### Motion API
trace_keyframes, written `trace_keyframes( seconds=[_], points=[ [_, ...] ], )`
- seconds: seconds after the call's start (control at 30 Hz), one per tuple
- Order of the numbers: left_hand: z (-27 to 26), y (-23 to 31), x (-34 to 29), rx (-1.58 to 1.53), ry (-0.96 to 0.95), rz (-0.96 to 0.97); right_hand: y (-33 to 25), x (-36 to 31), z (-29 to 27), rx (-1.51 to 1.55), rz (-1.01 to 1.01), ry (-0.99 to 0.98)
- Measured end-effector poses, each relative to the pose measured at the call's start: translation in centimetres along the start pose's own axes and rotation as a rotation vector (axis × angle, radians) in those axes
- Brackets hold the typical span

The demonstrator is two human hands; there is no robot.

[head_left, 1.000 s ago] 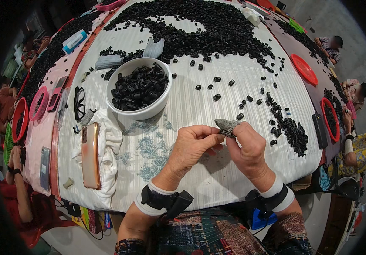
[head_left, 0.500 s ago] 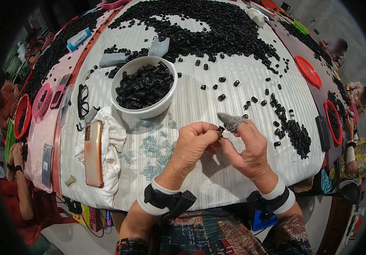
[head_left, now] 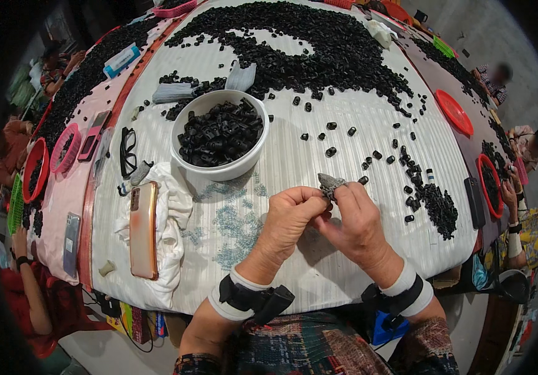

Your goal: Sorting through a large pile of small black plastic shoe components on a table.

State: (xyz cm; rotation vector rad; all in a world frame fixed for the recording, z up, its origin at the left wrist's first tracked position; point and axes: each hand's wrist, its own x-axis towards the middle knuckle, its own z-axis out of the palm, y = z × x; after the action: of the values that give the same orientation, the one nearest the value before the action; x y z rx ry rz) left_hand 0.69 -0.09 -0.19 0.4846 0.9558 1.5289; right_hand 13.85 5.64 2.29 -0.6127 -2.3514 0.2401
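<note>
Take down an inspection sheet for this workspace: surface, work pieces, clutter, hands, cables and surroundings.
Surface: striped white tablecloth, partly covered.
Job's things: small black parts heaped at the far side, filling a white bowl, scattered at right.
Clutter: phone on a bunched white cloth; glasses.
Hands: left hand and right hand meet at the fingertips, a grey finger cover on the right; anything pinched is hidden.
Cables: black cable below the tablecloth, lower left.
Surroundings: co-workers at both sides; red tray at right.

Left white fabric-like wristband [head_left: 249, 280], wide black strap [head_left: 234, 297] over it, boxy black module [head_left: 273, 304] attached. Right white wristband [head_left: 404, 282], similar wide black strap [head_left: 408, 295]. Grey, crumpled, pointed finger cover [head_left: 331, 182] on right hand [head_left: 361, 225]. Dark multicoloured patchwork-patterned garment [head_left: 297, 350], patterned sleeves [head_left: 430, 347].
</note>
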Motion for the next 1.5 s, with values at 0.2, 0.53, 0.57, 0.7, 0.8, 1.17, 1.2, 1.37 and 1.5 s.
trace_keyframes(
  seconds=[0.2, 0.53, 0.57, 0.7, 0.8, 1.17, 1.2, 1.37, 1.5],
  points=[
    [0.2, 0.3, -0.2, 0.018, 0.006, -0.012, -0.4, 0.5, -0.7, -0.110, -0.040, -0.019],
    [0.1, 0.1, -0.1, 0.070, -0.035, -0.028, -0.2, 0.6, -1.1, -0.128, -0.041, -0.023],
    [0.2, 0.1, -0.1, 0.062, -0.045, -0.029, 0.0, 0.7, -1.2, -0.130, -0.051, -0.019],
    [0.1, 0.2, -0.2, 0.093, -0.067, -0.034, 0.2, 0.6, -1.3, -0.118, -0.037, -0.017],
    [0.0, 0.2, -0.2, 0.098, -0.069, -0.026, 0.4, 0.6, -1.3, -0.112, -0.043, -0.012],
    [0.0, 0.1, 0.0, 0.088, -0.085, -0.077, 1.0, -0.1, -1.1, -0.035, -0.027, -0.029],
    [0.0, 0.1, 0.0, 0.090, -0.085, -0.076, 1.0, -0.1, -1.1, -0.026, -0.037, -0.029],
    [-0.3, -0.2, 0.0, 0.020, -0.081, -0.031, 0.5, 0.2, -0.9, -0.010, -0.019, -0.012],
    [0.0, -0.2, 0.1, -0.003, -0.042, -0.009, 0.4, 0.1, -0.6, -0.012, 0.009, 0.006]
  ],
)
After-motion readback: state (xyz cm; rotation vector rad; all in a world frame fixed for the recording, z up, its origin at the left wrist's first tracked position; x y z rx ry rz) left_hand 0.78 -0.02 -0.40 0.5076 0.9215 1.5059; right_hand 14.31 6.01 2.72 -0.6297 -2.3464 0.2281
